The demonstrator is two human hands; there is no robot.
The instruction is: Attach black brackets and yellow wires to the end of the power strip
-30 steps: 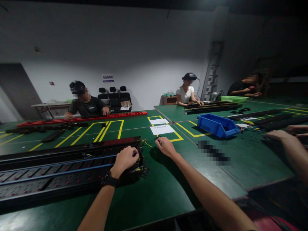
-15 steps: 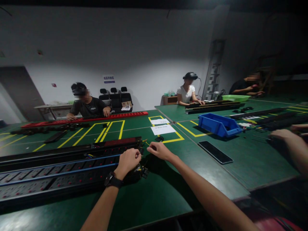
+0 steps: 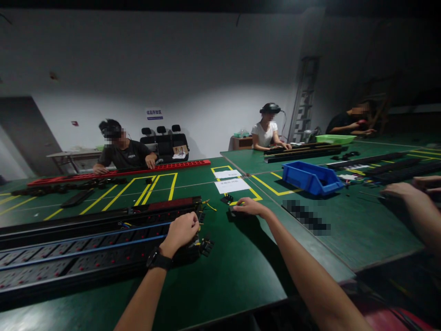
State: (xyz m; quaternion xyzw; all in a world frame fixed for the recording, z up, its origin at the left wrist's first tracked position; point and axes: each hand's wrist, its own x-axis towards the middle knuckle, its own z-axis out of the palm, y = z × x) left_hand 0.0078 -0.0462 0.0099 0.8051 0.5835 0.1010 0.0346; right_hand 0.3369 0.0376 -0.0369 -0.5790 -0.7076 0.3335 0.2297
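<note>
Long black power strips point(image 3: 103, 259) with rows of sockets, red dots and blue edging lie across the left of the table. My left hand point(image 3: 181, 232), with a black watch at its wrist, is closed over their right end, its fingertips partly hidden. Loose yellow wires point(image 3: 211, 206) stick out just beyond that end, and a black connector point(image 3: 206, 246) hangs below it. Further right, my right hand point(image 3: 251, 207) is low at the table, fingers pinched together over something small and dark that I cannot make out. A small black part point(image 3: 226, 198) lies beside its fingertips.
White paper labels point(image 3: 231, 185) lie beyond my hands. A blue bin point(image 3: 312, 178) stands to the right, a blurred-out dark object point(image 3: 306, 218) in front of it. Another person's hand point(image 3: 401, 191) works at far right. People sit across the green table point(image 3: 206, 294).
My right hand has moved right, away from the strip's end and the yellow wires, and down towards the table. My left hand stays at the strip's end.
</note>
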